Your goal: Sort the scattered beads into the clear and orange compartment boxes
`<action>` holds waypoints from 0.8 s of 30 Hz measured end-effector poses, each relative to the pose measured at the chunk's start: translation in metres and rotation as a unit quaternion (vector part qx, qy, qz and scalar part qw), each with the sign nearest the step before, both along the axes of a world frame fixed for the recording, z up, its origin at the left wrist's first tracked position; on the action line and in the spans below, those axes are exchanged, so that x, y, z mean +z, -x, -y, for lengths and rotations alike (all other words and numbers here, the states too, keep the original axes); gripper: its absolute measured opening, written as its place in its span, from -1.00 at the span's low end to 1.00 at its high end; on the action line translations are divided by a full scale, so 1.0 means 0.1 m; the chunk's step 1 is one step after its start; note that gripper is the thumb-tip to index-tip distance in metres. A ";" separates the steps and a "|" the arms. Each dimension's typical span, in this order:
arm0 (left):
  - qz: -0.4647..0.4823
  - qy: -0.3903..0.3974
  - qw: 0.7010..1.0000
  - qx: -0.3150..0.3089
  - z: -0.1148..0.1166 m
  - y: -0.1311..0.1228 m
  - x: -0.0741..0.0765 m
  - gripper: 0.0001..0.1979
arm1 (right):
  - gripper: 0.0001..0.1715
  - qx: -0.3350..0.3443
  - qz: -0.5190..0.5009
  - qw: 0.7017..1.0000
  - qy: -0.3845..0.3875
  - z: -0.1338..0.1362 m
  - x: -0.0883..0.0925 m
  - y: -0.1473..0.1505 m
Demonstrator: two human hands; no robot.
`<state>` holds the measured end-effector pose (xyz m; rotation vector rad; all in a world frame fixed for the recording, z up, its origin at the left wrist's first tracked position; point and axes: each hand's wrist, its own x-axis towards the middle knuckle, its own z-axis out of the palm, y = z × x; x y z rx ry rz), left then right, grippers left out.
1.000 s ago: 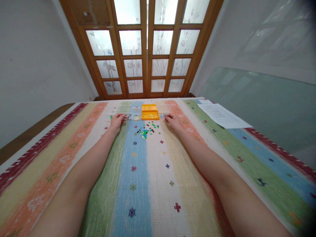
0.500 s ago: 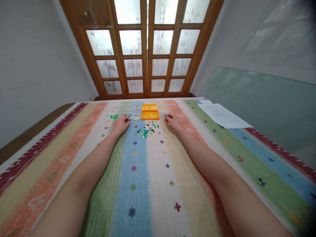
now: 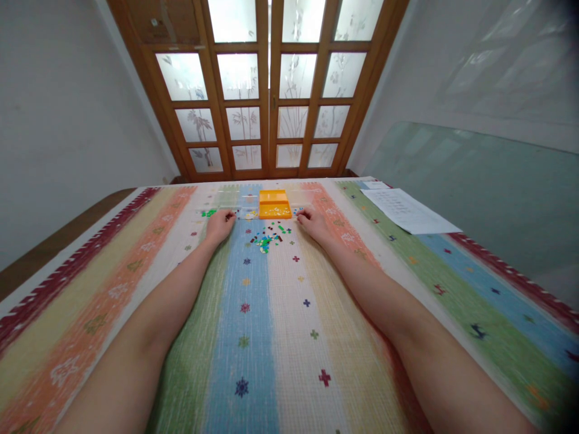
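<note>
One pile (image 3: 265, 243) lay between the left hand (image 3: 220, 225) and the right hand (image 3: 312, 224), on the near side of their fingertips and the box (image 3: 273, 198), without clear long axis; neither hand was clearly nearer. Fingertips were drawn together; any grip, I couldn't tell.

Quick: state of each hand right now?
Left hand: curled; whether closed or holding anything can't be told.
Right hand: also curled; likewise can't be told.
</note>
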<state>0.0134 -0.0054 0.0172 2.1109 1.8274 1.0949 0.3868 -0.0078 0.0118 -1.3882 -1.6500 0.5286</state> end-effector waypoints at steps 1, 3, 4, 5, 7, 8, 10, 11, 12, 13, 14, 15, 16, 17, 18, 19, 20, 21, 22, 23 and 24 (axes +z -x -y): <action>0.039 -0.004 0.999 -0.001 -0.03 0.01 -0.01 -0.82 | -0.76 0.011 0.023 1.000 -0.010 0.03 0.01 0.04; 0.130 -0.005 0.992 0.001 -0.08 0.02 -0.03 -0.81 | -0.77 0.047 0.072 0.996 -0.033 0.11 0.05 0.14; 0.180 0.001 0.984 0.000 -0.10 0.02 -0.04 -0.80 | -0.77 0.074 0.097 0.991 -0.048 0.15 0.08 0.19; 0.231 0.012 0.973 -0.003 -0.12 0.03 -0.04 -0.79 | -0.77 0.102 0.119 0.986 -0.060 0.21 0.11 0.25; 0.326 0.040 0.944 -0.018 -0.13 0.03 -0.04 -0.77 | -0.77 0.167 0.168 0.967 -0.093 0.32 0.17 0.36; 0.365 0.051 0.929 -0.027 -0.14 0.02 -0.03 -0.76 | -0.77 0.192 0.190 0.957 -0.110 0.37 0.19 0.42; 0.419 0.061 0.905 -0.037 -0.13 0.02 -0.01 -0.74 | -0.78 0.233 0.217 0.939 -0.131 0.48 0.24 0.51; 0.435 0.060 0.898 -0.036 -0.12 0.02 0.01 -0.73 | -0.79 0.257 0.231 0.928 -0.140 0.53 0.26 0.55; 0.445 0.057 0.893 -0.031 -0.11 0.02 0.02 -0.72 | -0.80 0.279 0.241 0.918 -0.147 0.57 0.28 0.58; 0.451 0.055 0.890 -0.024 -0.10 0.02 0.03 -0.70 | -0.81 0.301 0.248 0.908 -0.153 0.62 0.30 0.61; 0.455 0.053 0.889 -0.013 -0.10 0.02 0.04 -0.69 | -0.82 0.319 0.254 0.900 -0.155 0.65 0.31 0.64; 0.458 0.051 0.888 -0.002 -0.10 0.02 0.04 -0.68 | -0.83 0.334 0.257 0.893 -0.156 0.69 0.32 0.66; 0.460 0.051 0.886 0.007 -0.10 0.02 0.05 -0.67 | -0.84 0.346 0.261 0.888 -0.156 0.71 0.33 0.68; 0.463 0.051 0.885 0.014 -0.10 0.02 0.05 -0.67 | -0.85 0.354 0.266 0.883 -0.156 0.74 0.34 0.70; 0.466 0.052 0.883 0.017 -0.09 0.01 0.06 -0.67 | -0.87 0.360 0.271 0.879 -0.156 0.76 0.34 0.71; 0.467 0.054 0.882 0.016 -0.09 0.01 0.06 -0.67 | -0.88 0.363 0.278 0.875 -0.157 0.77 0.35 0.72; 0.467 0.059 0.882 0.014 -0.09 0.00 0.06 -0.65 | -0.88 0.366 0.285 0.872 -0.158 0.78 0.35 0.73; 0.465 0.065 0.883 0.011 -0.09 -0.01 0.07 -0.61 | -0.89 0.367 0.291 0.869 -0.161 0.78 0.34 0.74; 0.462 0.071 0.884 0.007 -0.09 -0.01 0.07 -0.58 | -0.89 0.367 0.297 0.866 -0.164 0.78 0.34 0.74; 0.459 0.076 0.885 0.002 -0.08 -0.02 0.07 -0.54 | -0.88 0.365 0.303 0.864 -0.166 0.79 0.34 0.75; 0.455 0.081 0.887 -0.002 -0.08 -0.02 0.07 -0.52 | -0.88 0.363 0.309 0.863 -0.168 0.79 0.34 0.75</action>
